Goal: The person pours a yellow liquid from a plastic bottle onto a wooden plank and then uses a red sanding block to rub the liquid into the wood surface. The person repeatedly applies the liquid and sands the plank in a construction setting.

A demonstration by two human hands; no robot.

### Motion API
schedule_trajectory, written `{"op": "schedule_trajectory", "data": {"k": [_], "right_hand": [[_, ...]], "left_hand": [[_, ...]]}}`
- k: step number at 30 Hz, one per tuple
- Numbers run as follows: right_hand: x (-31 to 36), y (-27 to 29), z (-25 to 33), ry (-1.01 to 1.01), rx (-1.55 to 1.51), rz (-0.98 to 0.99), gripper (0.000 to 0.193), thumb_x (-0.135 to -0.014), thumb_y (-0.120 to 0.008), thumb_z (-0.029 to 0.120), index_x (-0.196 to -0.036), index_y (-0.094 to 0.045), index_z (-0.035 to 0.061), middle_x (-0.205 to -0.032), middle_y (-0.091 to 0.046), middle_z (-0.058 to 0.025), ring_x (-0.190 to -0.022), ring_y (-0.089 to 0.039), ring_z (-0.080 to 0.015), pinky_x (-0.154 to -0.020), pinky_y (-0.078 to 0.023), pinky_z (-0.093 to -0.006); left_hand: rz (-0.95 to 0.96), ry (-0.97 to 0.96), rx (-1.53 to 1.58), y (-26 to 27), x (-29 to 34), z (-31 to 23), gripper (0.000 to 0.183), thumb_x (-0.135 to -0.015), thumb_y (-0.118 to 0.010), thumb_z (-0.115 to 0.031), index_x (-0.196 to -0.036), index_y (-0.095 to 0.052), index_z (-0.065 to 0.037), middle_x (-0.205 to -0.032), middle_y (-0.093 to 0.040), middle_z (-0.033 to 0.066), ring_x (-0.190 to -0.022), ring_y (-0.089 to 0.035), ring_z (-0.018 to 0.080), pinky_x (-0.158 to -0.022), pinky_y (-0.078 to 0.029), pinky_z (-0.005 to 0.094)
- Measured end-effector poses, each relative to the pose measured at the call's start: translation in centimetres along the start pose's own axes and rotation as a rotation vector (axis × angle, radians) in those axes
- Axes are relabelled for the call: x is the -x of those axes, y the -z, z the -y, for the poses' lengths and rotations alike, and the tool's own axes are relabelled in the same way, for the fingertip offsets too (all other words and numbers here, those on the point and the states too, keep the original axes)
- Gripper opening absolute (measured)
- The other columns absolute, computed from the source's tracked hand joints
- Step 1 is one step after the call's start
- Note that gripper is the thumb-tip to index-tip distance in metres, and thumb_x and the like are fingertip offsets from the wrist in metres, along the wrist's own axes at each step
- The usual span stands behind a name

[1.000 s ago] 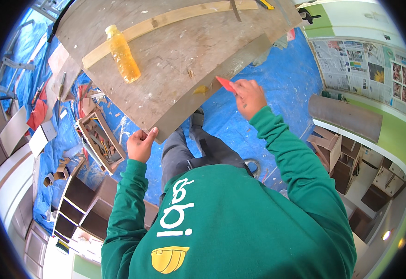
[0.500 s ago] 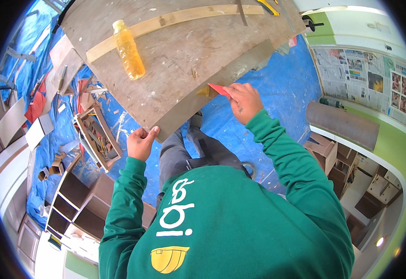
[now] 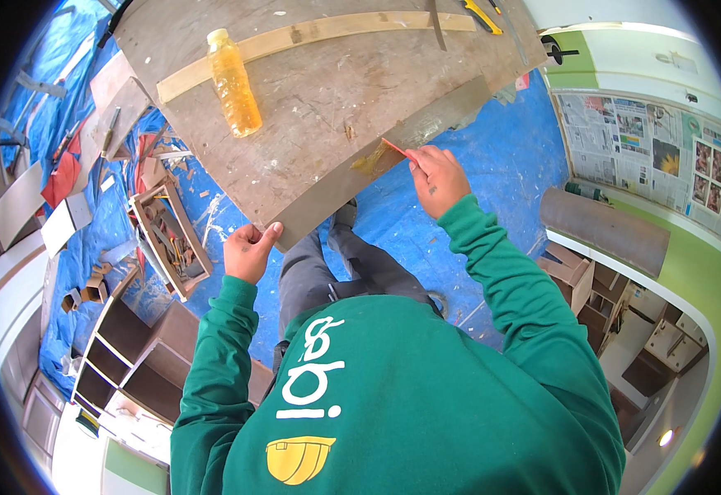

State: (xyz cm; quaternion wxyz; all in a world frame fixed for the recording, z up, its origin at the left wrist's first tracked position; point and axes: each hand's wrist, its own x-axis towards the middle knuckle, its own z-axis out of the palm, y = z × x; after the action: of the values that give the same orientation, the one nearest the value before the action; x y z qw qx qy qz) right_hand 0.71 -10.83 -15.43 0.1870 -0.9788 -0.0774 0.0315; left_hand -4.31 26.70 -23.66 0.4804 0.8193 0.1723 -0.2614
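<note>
My right hand (image 3: 440, 179) pinches a thin red putty spreader (image 3: 398, 149), which shows nearly edge-on. Its tip meets the near side face (image 3: 319, 200) of a large brown wooden panel or box (image 3: 311, 107). Just left of that tip, a yellowish-brown smear of filler (image 3: 368, 159) lies on the same face. At the near left corner, my left hand (image 3: 247, 252) grips the wood, thumb on the edge and fingers curled; part of them is hidden. A bottle of yellow liquid (image 3: 234, 85) lies or stands on top, beside a long pale wood strip (image 3: 278, 45).
A yellow-handled cutter (image 3: 484, 16) rests at the far right of the top. Blue sheeting (image 3: 426, 239) covers the floor. To the left are a wooden tool box (image 3: 171, 239), scrap boards and a shelf unit (image 3: 121, 342). A brown cylinder (image 3: 604, 231) lies at the right.
My right hand has shifted slightly right and down, turning the spreader from its broad face to its edge. More of the filler smear shows. The left hand keeps its hold on the corner.
</note>
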Motion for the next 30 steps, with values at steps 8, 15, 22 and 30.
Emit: {"op": "schedule_trajectory", "data": {"k": [8, 15, 22, 30], "right_hand": [[0.4, -1.2, 1.8, 0.011, 0.01, 0.059, 0.027, -0.096, -0.064, 0.016, -0.118, -0.073, 0.0033, -0.108, -0.069, -0.0108, -0.097, -0.064, -0.0345, -0.083, -0.053, -0.0472], [1.0, -2.4, 4.7, 0.051, -0.028, 0.1, 0.031, -0.093, -0.065, 0.015, -0.119, -0.071, 0.0009, -0.109, -0.067, -0.0118, -0.099, -0.064, -0.0343, -0.084, -0.053, -0.0465], [1.2, -3.1, 6.3, 0.079, -0.063, 0.106, 0.03, -0.093, -0.065, 0.015, -0.119, -0.07, 0.001, -0.108, -0.066, -0.0122, -0.099, -0.063, -0.0345, -0.084, -0.053, -0.0468], [1.9, -4.0, 9.0, 0.121, -0.066, 0.165, 0.032, -0.092, -0.065, 0.016, -0.121, -0.069, 0.0011, -0.111, -0.065, -0.0125, -0.103, -0.063, -0.0341, -0.087, -0.053, -0.047]], "left_hand": [[-0.007, -0.009, -0.028, 0.1, 0.2, -0.5, 0.061, -0.086, -0.084, -0.051, -0.064, -0.059, 0.0, -0.057, -0.055, 0.0054, -0.057, -0.048, 0.0131, -0.052, -0.041, 0.0343], [0.011, 0.008, 0.003, 0.2, 0.2, -0.5, 0.062, -0.087, -0.084, -0.051, -0.064, -0.057, 0.0, -0.059, -0.05, 0.002, -0.059, -0.045, 0.0116, -0.053, -0.038, 0.0337], [0.013, 0.011, 0.029, 0.1, 0.2, -0.3, 0.063, -0.086, -0.084, -0.051, -0.063, -0.055, -0.001, -0.059, -0.049, 0.0013, -0.059, -0.044, 0.0107, -0.052, -0.037, 0.0335], [0.0, -0.017, 0.01, 0.2, 0.3, -0.5, 0.061, -0.086, -0.085, -0.05, -0.063, -0.056, -0.001, -0.059, -0.05, 0.0017, -0.058, -0.044, 0.0113, -0.052, -0.038, 0.0336]]}}
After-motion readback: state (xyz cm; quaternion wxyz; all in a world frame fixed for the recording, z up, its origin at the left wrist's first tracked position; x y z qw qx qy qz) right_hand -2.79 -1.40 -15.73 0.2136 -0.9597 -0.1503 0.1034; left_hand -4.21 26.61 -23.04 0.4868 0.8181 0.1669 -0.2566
